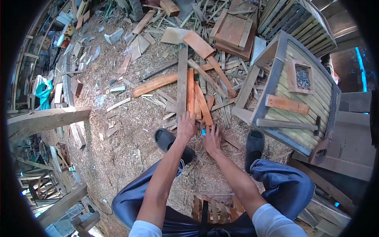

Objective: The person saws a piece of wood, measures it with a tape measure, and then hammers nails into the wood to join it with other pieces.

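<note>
My left hand (186,126) reaches down to the near ends of a long grey plank (182,79) and a narrow reddish wooden strip (190,91). Its thumb and finger close on either side of the strip's end. Just to the right is my right hand (213,139), fingers apart and pointing forward. Its fingertips are right at the lower end of a second reddish slat (203,103), which lies slanted. A small bright blue object (203,132) shows by the right thumb. Short reddish offcuts (197,107) lie between the two pieces.
Shavings and scrap wood cover the ground. A thicker beam (156,84) lies behind the strips. On the right, a slatted wooden frame (290,106) bears a hammer (286,124), a reddish block (287,104) and a box of nails (303,77). A curved timber (49,120) juts in from the left.
</note>
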`<state>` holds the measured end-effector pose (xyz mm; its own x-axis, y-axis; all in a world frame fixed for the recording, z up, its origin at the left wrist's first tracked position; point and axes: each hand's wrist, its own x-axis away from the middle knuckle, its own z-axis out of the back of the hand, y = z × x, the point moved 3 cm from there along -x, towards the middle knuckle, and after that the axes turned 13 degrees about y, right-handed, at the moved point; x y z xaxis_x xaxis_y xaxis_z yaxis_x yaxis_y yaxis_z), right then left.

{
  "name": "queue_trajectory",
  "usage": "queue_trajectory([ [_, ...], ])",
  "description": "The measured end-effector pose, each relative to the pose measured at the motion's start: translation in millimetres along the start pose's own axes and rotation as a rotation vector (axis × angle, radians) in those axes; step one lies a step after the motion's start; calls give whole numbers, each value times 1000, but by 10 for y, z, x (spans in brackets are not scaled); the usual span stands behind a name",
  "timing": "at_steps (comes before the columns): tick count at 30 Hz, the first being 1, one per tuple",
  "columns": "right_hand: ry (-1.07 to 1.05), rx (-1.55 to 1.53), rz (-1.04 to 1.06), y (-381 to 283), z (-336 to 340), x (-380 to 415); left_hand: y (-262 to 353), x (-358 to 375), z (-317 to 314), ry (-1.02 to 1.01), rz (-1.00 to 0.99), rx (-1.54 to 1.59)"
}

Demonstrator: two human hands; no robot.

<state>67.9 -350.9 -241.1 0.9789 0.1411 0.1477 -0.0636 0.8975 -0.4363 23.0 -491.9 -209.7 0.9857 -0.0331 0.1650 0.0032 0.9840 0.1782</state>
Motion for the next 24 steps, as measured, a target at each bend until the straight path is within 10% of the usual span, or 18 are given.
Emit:
queue_trajectory([
  [12, 98, 58, 306, -147, -181, -760, -136, -121, -480, 222, 29, -214],
  [24, 96, -131, 93, 68, -98, -973, -386, -193, -346, 201, 157, -17],
])
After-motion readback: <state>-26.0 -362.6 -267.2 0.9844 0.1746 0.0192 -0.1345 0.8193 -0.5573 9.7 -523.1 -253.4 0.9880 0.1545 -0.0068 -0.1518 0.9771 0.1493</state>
